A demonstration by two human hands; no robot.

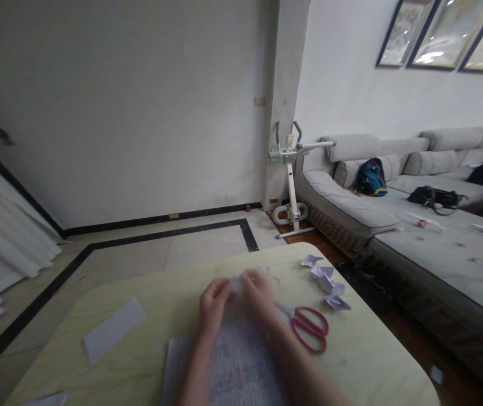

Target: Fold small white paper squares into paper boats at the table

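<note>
My left hand (215,301) and my right hand (258,290) meet over the middle of the table, both closed on a small piece of white paper (236,283). Its folds are too blurred to make out. Beneath my forearms lies a lined sheet with writing (241,361). Just right of my right wrist rest scissors with red handles (310,329), their blades partly hidden by my arm. Several folded paper boats (329,286) stand in a row near the table's right edge.
On the left of the pale yellow table (160,316) lies a white paper strip (114,330), with another paper piece (49,399) at the front left corner. Beyond the table stand a white exercise machine (292,180) and a grey sofa (435,242) holding bags.
</note>
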